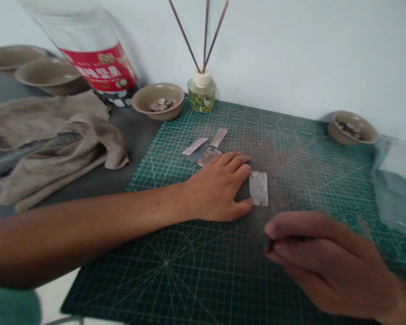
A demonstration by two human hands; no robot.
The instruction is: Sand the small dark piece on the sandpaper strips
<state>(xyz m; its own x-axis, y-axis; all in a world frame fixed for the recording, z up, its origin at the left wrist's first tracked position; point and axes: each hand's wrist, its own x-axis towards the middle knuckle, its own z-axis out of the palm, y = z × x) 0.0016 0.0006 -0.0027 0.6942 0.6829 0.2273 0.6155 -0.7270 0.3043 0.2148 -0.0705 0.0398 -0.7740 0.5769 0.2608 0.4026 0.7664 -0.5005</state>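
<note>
My left hand (219, 187) lies palm down on the green cutting mat (189, 280), its fingers apart. Its thumb and index finger reach the left edge of a greyish, smudged rectangular sheet (259, 188) that looks like sandpaper. Just beyond the knuckles are a stained piece of similar sheet (209, 156) and two narrow pinkish strips (195, 146), with a grey piece partly under them. Nearer to me, my right hand (325, 259) is closed in a pinch on a small dark piece (266, 243). Blur and the fingers hide most of that piece.
Small bowls of chips stand at the mat's back left (158, 100) and back right (353, 127). A reed diffuser (202, 92) is by the wall. At left are a crumpled cloth (61, 135), a red-labelled jar (98, 67) and more bowls. A plastic bag (397, 185) lies right.
</note>
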